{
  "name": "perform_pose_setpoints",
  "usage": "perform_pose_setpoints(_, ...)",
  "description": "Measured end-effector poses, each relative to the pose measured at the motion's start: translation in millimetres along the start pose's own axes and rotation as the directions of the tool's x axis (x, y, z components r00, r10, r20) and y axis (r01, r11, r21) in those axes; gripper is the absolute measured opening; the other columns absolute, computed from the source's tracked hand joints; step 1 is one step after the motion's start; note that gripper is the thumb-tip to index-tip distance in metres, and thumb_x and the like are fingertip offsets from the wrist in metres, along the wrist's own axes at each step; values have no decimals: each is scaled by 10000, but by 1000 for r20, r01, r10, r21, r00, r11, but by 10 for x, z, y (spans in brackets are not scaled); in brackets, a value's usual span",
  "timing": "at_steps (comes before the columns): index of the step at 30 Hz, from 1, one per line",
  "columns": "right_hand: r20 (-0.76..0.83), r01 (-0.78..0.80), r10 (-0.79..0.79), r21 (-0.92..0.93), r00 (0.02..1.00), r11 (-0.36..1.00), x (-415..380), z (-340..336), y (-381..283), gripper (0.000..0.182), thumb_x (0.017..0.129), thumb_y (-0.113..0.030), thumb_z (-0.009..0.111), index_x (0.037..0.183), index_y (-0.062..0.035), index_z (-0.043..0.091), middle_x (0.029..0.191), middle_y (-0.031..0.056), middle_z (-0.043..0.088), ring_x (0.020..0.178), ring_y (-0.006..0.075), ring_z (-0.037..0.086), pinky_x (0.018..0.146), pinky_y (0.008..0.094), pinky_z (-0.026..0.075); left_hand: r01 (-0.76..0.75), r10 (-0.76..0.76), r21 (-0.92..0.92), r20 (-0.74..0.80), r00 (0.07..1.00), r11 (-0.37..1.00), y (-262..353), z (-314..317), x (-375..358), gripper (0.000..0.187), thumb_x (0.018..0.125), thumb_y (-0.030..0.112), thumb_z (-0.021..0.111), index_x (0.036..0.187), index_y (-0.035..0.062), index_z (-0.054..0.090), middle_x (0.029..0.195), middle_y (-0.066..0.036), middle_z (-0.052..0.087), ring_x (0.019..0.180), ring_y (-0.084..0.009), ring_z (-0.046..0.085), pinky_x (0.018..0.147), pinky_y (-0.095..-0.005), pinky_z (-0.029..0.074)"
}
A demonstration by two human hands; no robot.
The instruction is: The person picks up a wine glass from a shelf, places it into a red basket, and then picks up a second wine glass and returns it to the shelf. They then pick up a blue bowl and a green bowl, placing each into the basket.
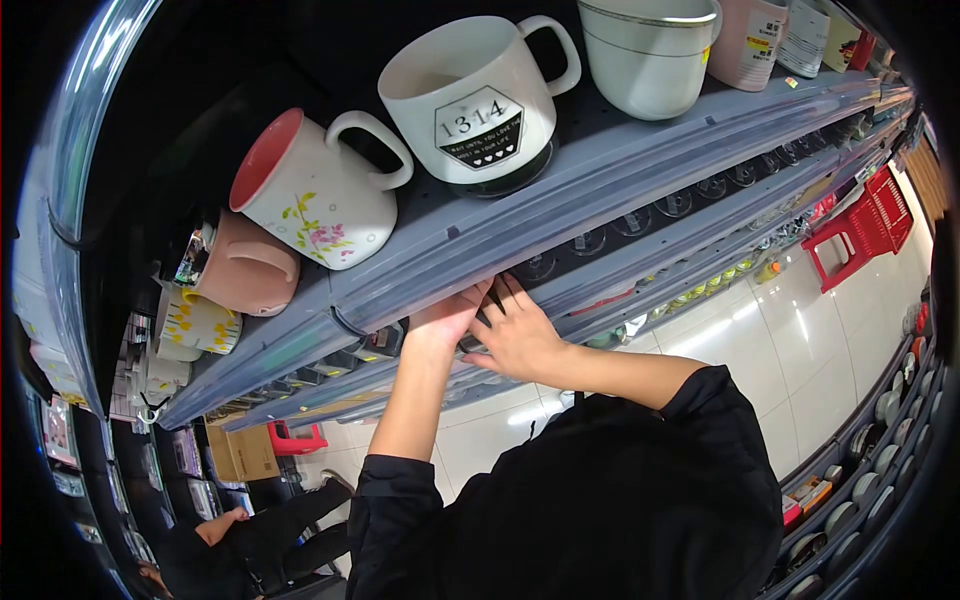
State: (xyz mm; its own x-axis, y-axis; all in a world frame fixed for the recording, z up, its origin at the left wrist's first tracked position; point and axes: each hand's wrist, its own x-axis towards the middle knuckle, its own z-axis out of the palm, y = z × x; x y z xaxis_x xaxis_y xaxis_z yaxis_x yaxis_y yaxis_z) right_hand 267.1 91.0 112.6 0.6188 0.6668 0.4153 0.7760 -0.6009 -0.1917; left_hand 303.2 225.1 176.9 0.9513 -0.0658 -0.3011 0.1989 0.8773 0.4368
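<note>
Head view of a shop aisle, looking along tiered grey shelving. Both hands reach into the second shelf (pixel 640 245), under the lip of the upper shelf (pixel 600 160), where a row of clear glass items (pixel 675 203) stands. The left hand (pixel 447 318) goes in with its fingers hidden behind the shelf edge, so how far its grip is open, and whether it has anything, cannot be told. The right hand (pixel 517 335) lies just beside it, fingers spread and loosely extended toward the dark shelf gap; nothing is seen enclosed in it. Judged from this, the work at the shelf is at the reaching stage: no item has been drawn clear of the shelf, and the row to the right looks undisturbed. On the upper shelf stand a floral mug (pixel 315 195) with a red interior, a white mug marked 1314 (pixel 480 100), a pale bowl-shaped mug (pixel 648 50) and a pink mug on its side (pixel 245 265). Another person (pixel 255 540) crouches on the floor lower left, near a cardboard box (pixel 243 452); a red stool (pixel 865 228) stands on the tiled floor.
</note>
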Motion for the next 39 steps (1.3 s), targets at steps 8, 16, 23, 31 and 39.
perform_pose_setpoints(8,-137,23,4,191,991,981,-152,-317,3,584,858,-488,602,1183,-3,579,1252,218,508,1233,389,429,1105,534,265,58,-63,224,15,998,973,113,-191,-48,480,945,431,451,1256,71,518,1227,-164,570,1088,-377,576,921,-479,492)
perform_pose_setpoints(16,-193,-171,198,145,961,974,-458,-551,287,538,854,-421,640,1186,-1,578,1194,240,514,1174,421,459,1073,520,326,-337,575,823,563,594,-457,86,-638,-370,271,941,219,551,1109,9,578,1053,-145,592,853,-300,624,782,-409,499)
perform_pose_setpoints(23,-226,-176,181,42,957,984,-385,-410,381,579,854,-469,620,1251,-52,562,1278,283,482,1232,416,441,1079,497,322,-286,230,579,658,717,-764,-381,-459,-532,394,866,264,649,1179,34,582,1243,-197,530,1117,-371,507,962,-439,392)
perform_pose_setpoints(31,-233,-198,192,-2,953,980,-385,-260,392,625,858,-537,560,1206,-19,607,1317,295,479,1276,388,415,1125,490,235,-225,106,427,626,773,-876,-390,-541,-491,534,865,393,597,1326,129,543,1390,-211,463,1225,-369,479,1057,-488,307)
perform_pose_setpoints(39,-247,-227,220,0,944,974,-376,-219,371,625,857,-527,570,1175,8,621,1309,297,489,1255,403,428,1108,493,253,-209,120,408,647,753,-889,-411,-592,-471,551,840,367,614,1337,140,542,1394,-202,472,1220,-350,496,1063,-480,305)
